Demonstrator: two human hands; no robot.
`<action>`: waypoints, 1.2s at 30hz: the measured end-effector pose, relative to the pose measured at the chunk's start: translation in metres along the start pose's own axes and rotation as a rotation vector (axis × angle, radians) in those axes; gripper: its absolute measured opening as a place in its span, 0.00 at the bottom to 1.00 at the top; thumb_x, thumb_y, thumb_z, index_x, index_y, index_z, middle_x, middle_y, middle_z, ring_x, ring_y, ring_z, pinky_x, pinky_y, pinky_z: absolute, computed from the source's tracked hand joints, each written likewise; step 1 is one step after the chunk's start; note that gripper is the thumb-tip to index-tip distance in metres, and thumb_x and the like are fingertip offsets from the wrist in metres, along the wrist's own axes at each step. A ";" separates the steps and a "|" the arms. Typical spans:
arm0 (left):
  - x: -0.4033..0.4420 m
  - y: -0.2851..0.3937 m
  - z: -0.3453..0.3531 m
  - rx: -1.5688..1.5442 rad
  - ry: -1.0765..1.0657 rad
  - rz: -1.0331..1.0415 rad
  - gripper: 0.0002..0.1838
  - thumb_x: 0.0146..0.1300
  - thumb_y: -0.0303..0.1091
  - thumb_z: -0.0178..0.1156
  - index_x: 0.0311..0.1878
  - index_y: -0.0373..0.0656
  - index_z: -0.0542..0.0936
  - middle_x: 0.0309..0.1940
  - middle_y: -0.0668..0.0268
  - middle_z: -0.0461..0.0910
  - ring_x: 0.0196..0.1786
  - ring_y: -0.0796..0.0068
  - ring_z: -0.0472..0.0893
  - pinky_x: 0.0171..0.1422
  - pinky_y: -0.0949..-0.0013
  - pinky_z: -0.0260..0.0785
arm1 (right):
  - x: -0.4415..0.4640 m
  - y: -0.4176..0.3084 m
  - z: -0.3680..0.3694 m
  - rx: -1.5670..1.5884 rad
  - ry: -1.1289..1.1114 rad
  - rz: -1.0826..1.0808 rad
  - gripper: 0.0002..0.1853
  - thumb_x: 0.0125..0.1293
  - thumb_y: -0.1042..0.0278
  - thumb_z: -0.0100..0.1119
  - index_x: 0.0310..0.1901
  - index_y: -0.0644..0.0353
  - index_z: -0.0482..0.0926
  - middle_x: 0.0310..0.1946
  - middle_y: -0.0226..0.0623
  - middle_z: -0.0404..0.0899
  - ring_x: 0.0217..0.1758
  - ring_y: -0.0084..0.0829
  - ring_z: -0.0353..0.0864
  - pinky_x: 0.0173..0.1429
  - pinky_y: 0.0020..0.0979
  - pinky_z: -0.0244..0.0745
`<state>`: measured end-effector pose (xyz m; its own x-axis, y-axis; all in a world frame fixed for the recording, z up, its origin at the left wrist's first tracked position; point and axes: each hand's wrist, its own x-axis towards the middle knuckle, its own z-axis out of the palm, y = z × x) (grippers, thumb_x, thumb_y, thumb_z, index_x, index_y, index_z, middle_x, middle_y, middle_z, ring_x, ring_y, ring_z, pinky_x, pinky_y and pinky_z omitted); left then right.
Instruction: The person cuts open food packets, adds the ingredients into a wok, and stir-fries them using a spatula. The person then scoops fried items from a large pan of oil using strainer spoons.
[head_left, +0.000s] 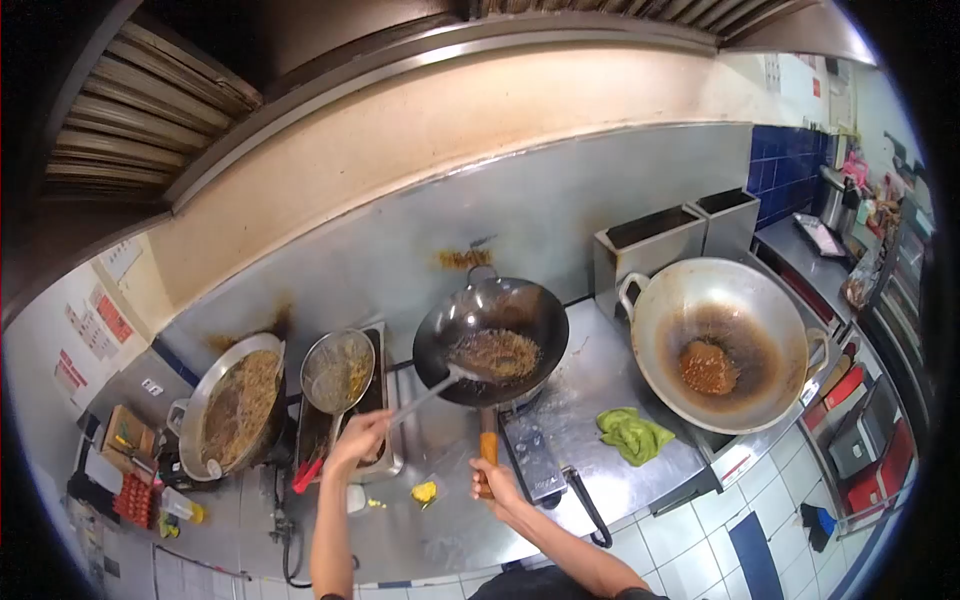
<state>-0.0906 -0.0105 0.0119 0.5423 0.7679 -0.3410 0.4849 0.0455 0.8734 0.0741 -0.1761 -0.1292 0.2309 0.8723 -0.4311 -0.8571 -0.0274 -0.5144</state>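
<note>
My left hand (363, 438) is closed round the shaft of a metal spatula (425, 398), whose blade rests among the food in a black wok (437, 345). With my right hand (495, 486) I grip the wok's wooden handle (488, 450). The wok sits over a burner in the middle of the steel counter. Browned, finely chopped food (505, 353) lies in its bottom. Just beyond my left hand, a round mesh strainer (338, 370) lies over a rectangular metal container (385, 460), with a red-handled tool (307, 474) beside it.
At the left stands a big pan (190, 430) of brown noodle-like food. A large metal wok (650, 345) with reddish-brown food is on the right. A green cloth (635, 436) and a yellow scrap (424, 493) lie on the counter. A black hose-like handle (590, 505) juts past the front edge.
</note>
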 end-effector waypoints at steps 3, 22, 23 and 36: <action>0.037 -0.010 0.041 -0.078 0.039 0.068 0.23 0.70 0.35 0.51 0.66 0.39 0.69 0.16 0.80 0.61 0.14 0.87 0.56 0.17 0.76 0.46 | -0.001 0.017 0.004 0.008 -0.020 0.025 0.10 0.62 0.67 0.60 0.34 0.57 0.68 0.20 0.29 0.68 0.18 0.23 0.68 0.22 0.29 0.65; 0.018 0.007 0.022 -0.084 -0.014 -0.011 0.20 0.72 0.36 0.51 0.64 0.42 0.72 0.16 0.80 0.57 0.15 0.88 0.54 0.17 0.78 0.44 | -0.012 -0.001 0.000 -0.011 -0.003 0.008 0.09 0.62 0.66 0.60 0.33 0.58 0.69 0.21 0.30 0.70 0.18 0.23 0.68 0.21 0.30 0.67; 0.034 0.000 0.032 -0.126 0.017 0.024 0.21 0.71 0.36 0.51 0.65 0.42 0.72 0.16 0.80 0.57 0.15 0.88 0.54 0.17 0.78 0.45 | -0.010 0.007 0.005 -0.018 0.000 0.026 0.09 0.62 0.66 0.60 0.33 0.58 0.69 0.21 0.30 0.70 0.18 0.23 0.68 0.21 0.30 0.67; 0.061 -0.031 0.042 -0.135 0.031 0.105 0.22 0.70 0.35 0.52 0.66 0.40 0.70 0.15 0.80 0.59 0.14 0.87 0.55 0.17 0.76 0.46 | -0.003 0.026 0.018 0.032 0.053 -0.019 0.10 0.61 0.67 0.60 0.35 0.58 0.68 0.21 0.31 0.70 0.18 0.24 0.69 0.22 0.31 0.67</action>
<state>-0.0435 0.0081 -0.0507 0.5629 0.7921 -0.2360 0.3290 0.0472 0.9431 0.0428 -0.1704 -0.1274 0.2702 0.8454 -0.4607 -0.8663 0.0048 -0.4994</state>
